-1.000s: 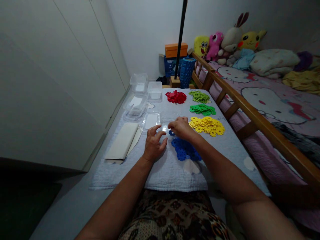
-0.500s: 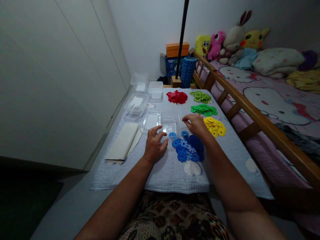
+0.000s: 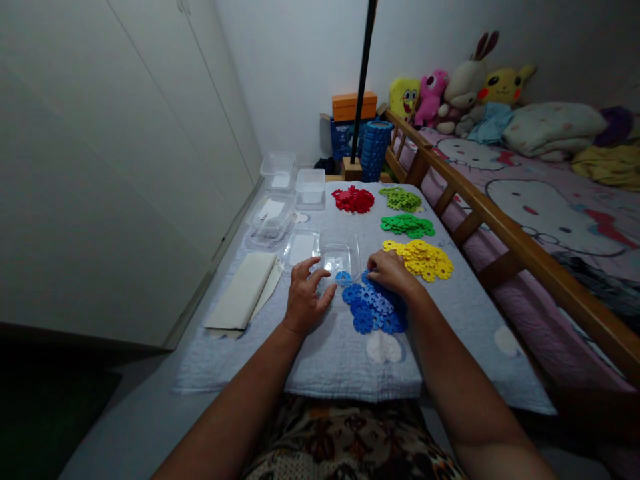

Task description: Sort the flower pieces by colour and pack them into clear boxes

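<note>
My left hand [image 3: 306, 298] rests at the near left side of a clear plastic box [image 3: 357, 250], thumb and fingers apart with nothing between them. Whether its fingertips touch the box's rim I cannot tell. One blue flower-shaped disc [image 3: 343, 275] shows at the box's near side. Just right of the box, my right hand [image 3: 391, 270] has its fingertips closed on another blue flower-shaped disc [image 3: 365, 275]. Below that hand lies a pile of blue discs [image 3: 369, 310], partly hidden by the hand and wrist.
Yellow [image 3: 427, 260], green [image 3: 407, 225], light green [image 3: 400, 199] and red disc piles [image 3: 353, 199] lie on the cloth. Clear boxes [image 3: 311, 187] and a lid with white paper [image 3: 301, 247] stand left. Folded cardboard [image 3: 243, 291] lies nearer. A wooden bed rail [image 3: 480, 217] borders the right.
My right hand has come down and nearer, from beside the box to the blue disc at the pile's far edge. My left hand has stayed by the box. The view has tilted slightly.
</note>
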Demonstrator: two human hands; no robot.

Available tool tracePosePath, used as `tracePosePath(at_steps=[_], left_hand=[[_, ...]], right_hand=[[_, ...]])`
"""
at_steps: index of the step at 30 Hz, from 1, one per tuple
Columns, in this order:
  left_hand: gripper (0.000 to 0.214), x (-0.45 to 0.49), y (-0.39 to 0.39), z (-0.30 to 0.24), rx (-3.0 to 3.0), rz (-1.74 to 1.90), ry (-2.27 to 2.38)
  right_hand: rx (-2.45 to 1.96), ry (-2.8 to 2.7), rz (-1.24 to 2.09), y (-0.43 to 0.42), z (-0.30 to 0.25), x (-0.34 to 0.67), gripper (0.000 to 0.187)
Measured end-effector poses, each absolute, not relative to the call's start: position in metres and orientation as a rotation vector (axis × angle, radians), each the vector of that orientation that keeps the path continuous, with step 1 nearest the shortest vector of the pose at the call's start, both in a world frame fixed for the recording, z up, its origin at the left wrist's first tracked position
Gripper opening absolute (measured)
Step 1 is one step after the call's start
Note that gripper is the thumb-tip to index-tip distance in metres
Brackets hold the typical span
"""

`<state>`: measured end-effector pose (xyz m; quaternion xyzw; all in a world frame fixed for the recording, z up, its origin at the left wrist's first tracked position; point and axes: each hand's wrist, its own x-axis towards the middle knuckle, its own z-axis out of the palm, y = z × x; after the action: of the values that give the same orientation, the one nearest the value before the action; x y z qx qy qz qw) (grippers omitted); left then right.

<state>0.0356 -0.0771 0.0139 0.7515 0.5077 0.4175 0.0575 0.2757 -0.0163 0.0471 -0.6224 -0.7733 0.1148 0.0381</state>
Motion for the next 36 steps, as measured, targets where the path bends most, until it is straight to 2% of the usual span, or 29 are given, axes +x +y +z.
tracePosePath(at_steps=[4,9,15,24,29,36], left_hand=[[0.012,0.036,-0.076,0.012,2.279,1.273,1.535],[0.012,0.036,-0.076,0.012,2.283,1.301,1.535],[0.015,0.035,-0.076,0.011,2.276,1.317,1.538],[0.012,0.034,-0.075,0.010,2.263,1.281,1.549],[0.011,0.035,-0.076,0.011,2.276,1.301,1.551],[0.011,0.034,-0.075,0.012,2.272,1.296,1.579]], right_hand=[[-1.786,-2.190,0.621,-0.015,0.054,0.287,0.004],[-1.531,-1.944,0.605,-0.015,0.076,0.280,0.004],[-1.525,-2.375,0.455,-0.011,0.095,0.224,0.013],[-1.496,-2.721,0.346,0.000,0.079,0.188,0.020],[-1.545,-2.515,0.308,-0.003,0.084,0.216,0.025],[-1.637,-2.176,0.475,-0.024,0.080,0.301,0.018]])
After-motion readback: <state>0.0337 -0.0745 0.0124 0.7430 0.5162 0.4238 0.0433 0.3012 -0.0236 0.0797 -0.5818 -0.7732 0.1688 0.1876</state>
